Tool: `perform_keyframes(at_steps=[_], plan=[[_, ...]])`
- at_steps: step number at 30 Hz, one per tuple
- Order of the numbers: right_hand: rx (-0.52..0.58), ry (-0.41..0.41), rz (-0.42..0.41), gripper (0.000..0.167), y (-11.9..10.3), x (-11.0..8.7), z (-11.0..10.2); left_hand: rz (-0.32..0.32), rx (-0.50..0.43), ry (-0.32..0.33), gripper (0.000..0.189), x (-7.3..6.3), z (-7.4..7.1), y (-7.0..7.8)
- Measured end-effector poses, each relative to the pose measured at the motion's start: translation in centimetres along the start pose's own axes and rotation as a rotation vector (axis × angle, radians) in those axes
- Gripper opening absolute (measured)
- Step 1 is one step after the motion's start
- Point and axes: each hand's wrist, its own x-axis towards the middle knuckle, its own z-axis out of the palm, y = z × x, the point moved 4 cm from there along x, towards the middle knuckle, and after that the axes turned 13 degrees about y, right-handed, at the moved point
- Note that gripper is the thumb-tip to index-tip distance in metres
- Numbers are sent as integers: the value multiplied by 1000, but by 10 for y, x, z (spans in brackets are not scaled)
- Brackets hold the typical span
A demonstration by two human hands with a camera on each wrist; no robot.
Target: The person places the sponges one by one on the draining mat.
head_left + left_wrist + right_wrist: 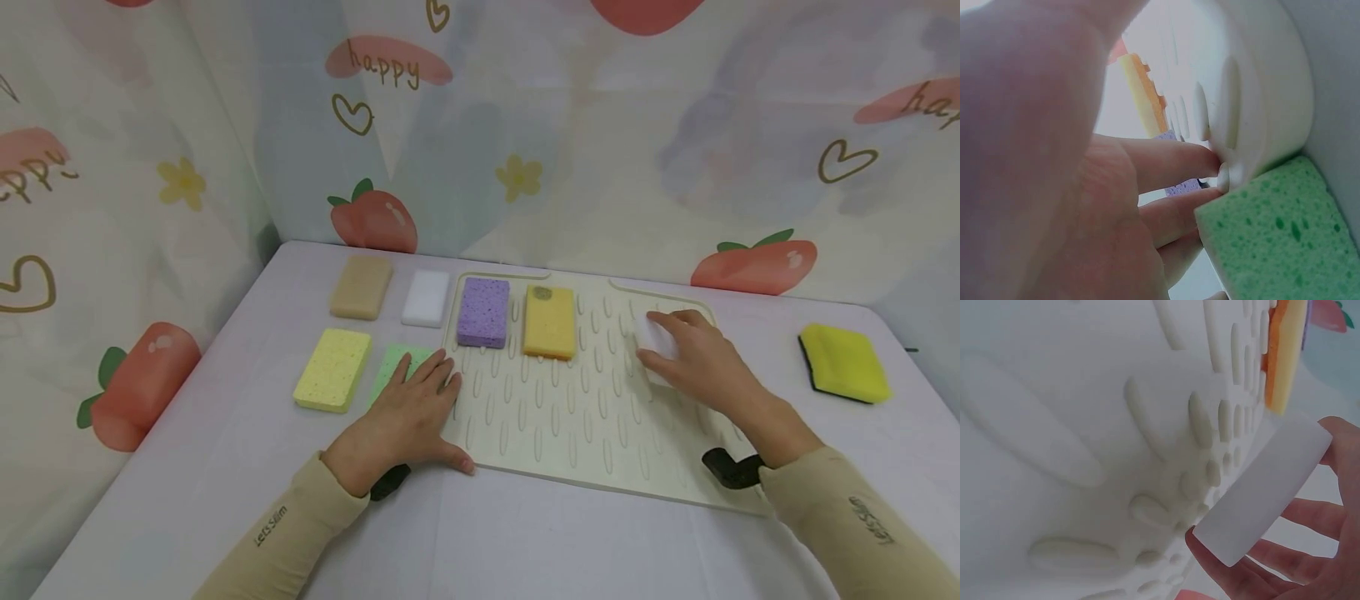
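A white sponge block (1263, 490) is gripped between the thumb and fingers of my right hand (701, 358), over the right part of a cream ribbed mat (555, 442). Mostly covered by the fingers in the head view, the block shows its long side in the right wrist view. With fingers spread, my left hand (408, 417) rests at the mat's left edge, partly over a green sponge (1285, 231). On the mat lie a purple sponge (483, 312) and, to its right, a yellow-orange sponge (550, 325) with a dark round mark.
Left of the mat lie a tan sponge (362, 287), another white block (426, 298) and a pale yellow sponge (333, 371). A bright yellow sponge with a dark edge (845, 363) sits at the far right. Patterned cloth (600, 150) hangs behind the table.
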Motion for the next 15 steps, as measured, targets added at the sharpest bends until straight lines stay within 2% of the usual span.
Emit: perform_keyframes(at_steps=[9,15], plan=[[18,0,-19,67,-16,11,7,5,0,12,117,0,0,0],[17,-1,-20,66,-26,18,12,-4,2,-4,118,0,1,0]])
